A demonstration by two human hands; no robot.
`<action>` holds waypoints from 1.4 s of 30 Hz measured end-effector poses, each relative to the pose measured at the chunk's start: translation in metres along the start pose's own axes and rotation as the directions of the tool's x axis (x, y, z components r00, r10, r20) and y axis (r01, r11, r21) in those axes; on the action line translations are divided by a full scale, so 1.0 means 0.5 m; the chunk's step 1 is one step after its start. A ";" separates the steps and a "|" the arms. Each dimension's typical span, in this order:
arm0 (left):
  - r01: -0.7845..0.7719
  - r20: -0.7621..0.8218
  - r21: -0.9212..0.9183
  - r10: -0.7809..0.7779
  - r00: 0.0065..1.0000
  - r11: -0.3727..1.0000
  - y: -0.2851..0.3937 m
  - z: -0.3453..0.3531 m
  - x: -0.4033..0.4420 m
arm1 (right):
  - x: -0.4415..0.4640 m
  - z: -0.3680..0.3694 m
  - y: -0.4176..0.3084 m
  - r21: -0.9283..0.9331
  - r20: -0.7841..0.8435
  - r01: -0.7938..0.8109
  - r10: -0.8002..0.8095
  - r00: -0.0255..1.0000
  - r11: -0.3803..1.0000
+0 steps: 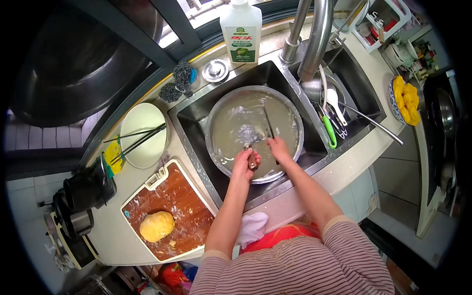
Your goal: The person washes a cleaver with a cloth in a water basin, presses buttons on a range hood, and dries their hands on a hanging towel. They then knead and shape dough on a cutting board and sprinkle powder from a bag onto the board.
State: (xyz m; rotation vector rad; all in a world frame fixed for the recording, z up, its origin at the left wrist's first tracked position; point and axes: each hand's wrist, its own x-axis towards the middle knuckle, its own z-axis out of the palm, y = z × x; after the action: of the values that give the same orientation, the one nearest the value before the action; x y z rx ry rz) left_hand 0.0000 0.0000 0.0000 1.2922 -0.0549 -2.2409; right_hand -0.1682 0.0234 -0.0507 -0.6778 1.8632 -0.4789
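Note:
A large round metal basin (212, 158) of cloudy water sits in the left sink bowl. Over its near part, my left hand (242, 164) is closed around a wooden-handled tool (252, 161); the tool's working end is hard to make out at the water. Beside it, my right hand (279, 148) grips a thin dark stick-like utensil (268, 122), which points away from me over the water. Its exact kind does not show clearly.
Left of the sink are a cutting board (184, 209) with yellow dough (157, 226) and a white bowl (135, 123) with chopsticks across it. A faucet (314, 46) overhangs the right sink bowl, which holds utensils. A white bottle (241, 32) stands behind; yellow food (406, 101) is at right.

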 end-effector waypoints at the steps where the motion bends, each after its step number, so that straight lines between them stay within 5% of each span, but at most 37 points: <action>1: -0.017 0.003 0.014 0.017 1.000 1.000 0.004 0.004 -0.011 | 0.004 -0.015 0.007 0.034 -0.030 0.009 -0.008 1.000 0.999; 2: -0.034 0.007 0.028 0.034 0.999 0.999 0.006 0.009 -0.022 | 0.008 -0.022 0.011 0.069 -0.062 0.020 -0.016 0.998 0.997; 5: -0.171 0.025 0.120 0.169 0.985 0.978 -0.012 0.012 -0.107 | -0.114 -0.033 -0.023 -0.324 -0.440 0.217 -0.350 0.827 0.921; 9: -0.305 -0.088 0.302 0.345 0.934 0.903 -0.007 0.060 -0.157 | -0.160 -0.025 -0.062 -0.593 -0.163 0.568 -0.776 0.610 0.571; 12: -0.371 -0.009 0.517 0.439 0.899 0.771 -0.002 0.078 -0.172 | -0.199 0.017 -0.110 -0.408 -0.038 0.692 -0.769 0.638 0.595; 16: -0.497 0.074 0.536 0.548 0.833 0.682 0.001 0.068 -0.177 | -0.167 0.012 -0.128 -0.424 0.020 0.535 -0.583 0.812 0.731; 19: -0.531 0.142 0.534 0.549 0.824 0.658 0.004 0.066 -0.185 | -0.105 0.012 -0.076 -0.353 -0.276 0.574 -0.669 0.690 0.739; 22: -0.503 0.138 0.495 0.507 0.851 0.709 -0.003 0.076 -0.192 | -0.113 -0.029 -0.069 -0.093 -0.358 0.518 -0.514 0.779 0.850; 24: -0.441 0.112 0.446 0.441 0.891 0.779 -0.003 0.090 -0.198 | -0.155 -0.067 -0.107 0.370 -0.086 0.256 -0.242 0.967 0.893; 26: -0.410 0.093 0.436 0.413 0.906 0.801 -0.013 0.096 -0.195 | -0.140 -0.083 -0.101 0.648 0.208 -0.021 -0.150 0.966 0.761; 35: -0.446 0.058 0.383 0.460 0.886 0.809 -0.053 0.140 -0.187 | -0.088 -0.106 -0.096 0.813 0.318 -0.118 -0.264 0.911 0.570; 42: -0.497 0.026 0.323 0.517 0.856 0.806 -0.127 0.190 -0.174 | -0.104 -0.173 -0.135 0.756 0.302 -0.176 -0.097 0.949 0.630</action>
State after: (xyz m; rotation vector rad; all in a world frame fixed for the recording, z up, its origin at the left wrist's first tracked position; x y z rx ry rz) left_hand -0.0710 0.0734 0.1011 1.3150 -0.6888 -1.7654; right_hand -0.2175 0.0073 0.0591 -0.0915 1.1716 -1.0082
